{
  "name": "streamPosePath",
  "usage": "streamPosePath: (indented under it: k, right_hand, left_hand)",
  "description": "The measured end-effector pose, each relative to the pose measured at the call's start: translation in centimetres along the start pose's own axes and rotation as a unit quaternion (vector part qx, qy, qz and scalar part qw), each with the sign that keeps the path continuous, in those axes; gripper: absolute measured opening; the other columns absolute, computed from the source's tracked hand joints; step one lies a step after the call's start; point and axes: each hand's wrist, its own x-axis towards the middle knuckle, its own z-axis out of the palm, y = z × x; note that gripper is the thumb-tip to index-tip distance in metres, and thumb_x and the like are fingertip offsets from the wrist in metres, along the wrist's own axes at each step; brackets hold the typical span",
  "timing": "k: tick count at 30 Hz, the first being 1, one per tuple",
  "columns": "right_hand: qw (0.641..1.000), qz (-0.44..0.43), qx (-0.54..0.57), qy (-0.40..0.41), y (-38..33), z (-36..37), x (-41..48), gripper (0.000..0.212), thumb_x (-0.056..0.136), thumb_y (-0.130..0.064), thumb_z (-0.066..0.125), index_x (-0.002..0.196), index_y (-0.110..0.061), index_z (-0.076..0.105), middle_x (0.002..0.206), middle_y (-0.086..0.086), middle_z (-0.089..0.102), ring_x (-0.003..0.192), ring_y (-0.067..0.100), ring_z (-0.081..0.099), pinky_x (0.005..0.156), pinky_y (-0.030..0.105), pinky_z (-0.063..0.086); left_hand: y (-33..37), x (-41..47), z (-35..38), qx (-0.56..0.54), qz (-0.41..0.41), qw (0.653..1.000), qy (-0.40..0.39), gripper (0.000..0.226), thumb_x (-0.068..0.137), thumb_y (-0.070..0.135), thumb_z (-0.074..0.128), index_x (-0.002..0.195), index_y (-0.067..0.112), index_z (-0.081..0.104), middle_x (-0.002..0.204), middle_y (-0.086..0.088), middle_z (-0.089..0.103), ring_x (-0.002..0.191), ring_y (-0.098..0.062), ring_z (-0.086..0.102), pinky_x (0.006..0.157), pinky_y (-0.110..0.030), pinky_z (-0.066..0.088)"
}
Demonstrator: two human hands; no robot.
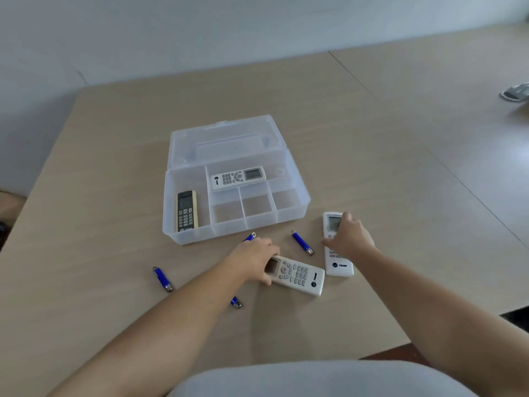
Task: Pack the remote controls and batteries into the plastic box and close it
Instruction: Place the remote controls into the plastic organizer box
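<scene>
box: the clear plastic box (292, 207) stands open on the table (100, 239), just beyond both hands, lid tipped back on the far side
packed so far: a dark remote (186, 211) lies lengthwise in the long left compartment; a white remote (237, 177) lies crosswise in the wide rear compartment; the three small front compartments look empty
left hand: the left hand (253, 257) lies palm down over the display end of a white remote (297, 275), fingers curled along its far edge and thumb on the near edge, closing on it but not lifting it, as far as I can tell
left remote axis: long axis runs left to right and slightly toward the person, logo end pointing right, free of the hand
right hand: the right hand (347, 239) presses on the middle of another white remote (337, 245), fingers bent over its left edge; whether the grip is fully closed I cannot tell
right remote axis: long axis runs away from the person, display end toward the box, logo end nearest the body
key relation: both remotes lie just in front of the box's near wall, so each goes forward and up over that wall; the left hand is nearer the open compartments
batteries: four blue batteries lie loose on the table, one (302, 242) between the two hands, one (249, 237) partly hidden beyond the left hand, one (162, 278) well to the left, one (236, 302) by the left forearm
judgement: remotes first, batteries and lid not yet dealt with
</scene>
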Motion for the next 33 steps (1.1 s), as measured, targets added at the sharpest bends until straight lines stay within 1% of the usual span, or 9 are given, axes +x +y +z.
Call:
streamPosePath:
  k: [6, 10, 13, 17, 20, 23, 27, 30, 33]
  right_hand:
    - [0.988, 0.057, 0.141, -0.013, 0.1, 0.9, 0.4, 0.079, 0.068, -0.017, 0.078, 0.129, -0.014, 0.028, 0.111, 0.015, 0.049, 0.099, 0.035, 0.055, 0.066, 0.037, 0.047]
    - [0.964, 0.074, 0.247, -0.059, 0.8, 0.1, 1.2, 0.056, 0.071, -0.011, 0.077, 0.119, -0.009, 0.047, 0.106, 0.011, 0.061, 0.084, 0.028, 0.058, 0.066, 0.034, 0.047]
    - [0.942, 0.079, 0.320, -0.064, 1.0, -1.2, 2.1, 0.050, 0.068, -0.008, 0.080, 0.113, -0.007, 0.058, 0.101, 0.013, 0.067, 0.086, 0.030, 0.065, 0.078, 0.041, 0.055]
    - [0.906, 0.035, 0.409, -0.104, -1.1, -4.7, 3.0, 0.038, 0.076, -0.012, 0.075, 0.109, -0.002, 0.060, 0.084, 0.011, 0.065, 0.076, 0.028, 0.065, 0.072, 0.040, 0.056]
    - [0.893, 0.020, 0.441, -0.092, -4.2, -7.2, 3.7, 0.030, 0.084, -0.030, 0.066, 0.100, -0.005, 0.062, 0.081, 0.011, 0.067, 0.071, 0.027, 0.065, 0.074, 0.041, 0.056]
    - [0.899, -0.016, 0.432, -0.064, -7.9, -8.6, 4.4, 0.030, 0.086, -0.037, 0.062, 0.089, -0.008, 0.064, 0.080, 0.011, 0.067, 0.069, 0.028, 0.064, 0.074, 0.039, 0.054]
    - [0.897, -0.060, 0.435, -0.054, -12.1, -8.8, 5.2, 0.025, 0.088, -0.033, 0.061, 0.088, -0.009, 0.062, 0.079, 0.009, 0.066, 0.067, 0.024, 0.063, 0.067, 0.034, 0.053]
    - [0.875, -0.053, 0.477, -0.063, -14.5, -8.1, 6.2, 0.016, 0.091, -0.020, 0.058, 0.097, -0.005, 0.059, 0.076, 0.009, 0.063, 0.063, 0.021, 0.063, 0.054, 0.033, 0.055]
    - [0.855, -0.021, 0.514, -0.068, -16.5, -6.9, 7.4, 0.006, 0.089, -0.009, 0.058, 0.091, -0.004, 0.055, 0.077, 0.013, 0.060, 0.061, 0.023, 0.062, 0.043, 0.029, 0.058]
  left_hand:
    - [0.2, 0.3, 0.4, -0.033, -0.042, 0.999, -0.010, 0.056, 0.065, 0.035, 0.083, 0.110, 0.012, 0.058, 0.117, -0.003, 0.054, 0.108, -0.020, 0.053, 0.080, -0.032, 0.046]
    - [0.1, 0.0, -0.4, -0.104, -0.065, 0.991, -0.055, 0.038, 0.064, 0.031, 0.084, 0.079, 0.015, 0.053, 0.091, -0.005, 0.060, 0.080, -0.018, 0.053, 0.063, -0.028, 0.041]
    - [-1.0, -0.8, -2.3, -0.252, -0.074, 0.963, -0.062, 0.032, 0.066, 0.023, 0.085, 0.087, 0.009, 0.065, 0.083, 0.000, 0.063, 0.076, -0.015, 0.056, 0.062, -0.025, 0.043]
    - [-3.0, -1.7, -5.9, -0.476, -0.080, 0.874, -0.047, 0.033, 0.075, 0.008, 0.078, 0.106, 0.004, 0.069, 0.089, -0.001, 0.072, 0.083, -0.012, 0.066, 0.069, -0.021, 0.056]
    - [-4.4, -2.5, -8.1, -0.592, -0.070, 0.803, -0.007, 0.008, 0.081, 0.007, 0.071, 0.089, 0.010, 0.073, 0.082, 0.000, 0.075, 0.079, -0.010, 0.069, 0.070, -0.025, 0.057]
    - [-6.0, -3.0, -9.1, -0.701, -0.072, 0.709, 0.031, 0.016, 0.082, 0.029, 0.066, 0.086, 0.013, 0.069, 0.077, -0.004, 0.074, 0.077, -0.020, 0.068, 0.073, -0.032, 0.054]
    - [-8.2, -2.6, -10.1, -0.751, -0.195, 0.625, 0.084, 0.039, 0.092, 0.051, 0.049, 0.092, 0.016, 0.065, 0.064, -0.002, 0.071, 0.060, -0.017, 0.067, 0.067, -0.032, 0.053]
    - [-10.0, -2.5, -11.1, -0.676, -0.268, 0.683, 0.072, 0.060, 0.075, 0.061, 0.065, 0.114, 0.016, 0.060, 0.083, -0.004, 0.065, 0.070, -0.018, 0.061, 0.061, -0.027, 0.049]
    - [-12.5, -1.9, -12.0, -0.590, -0.291, 0.744, 0.112, 0.078, 0.065, 0.036, 0.081, 0.129, 0.012, 0.042, 0.101, -0.011, 0.060, 0.079, -0.024, 0.060, 0.067, -0.032, 0.053]
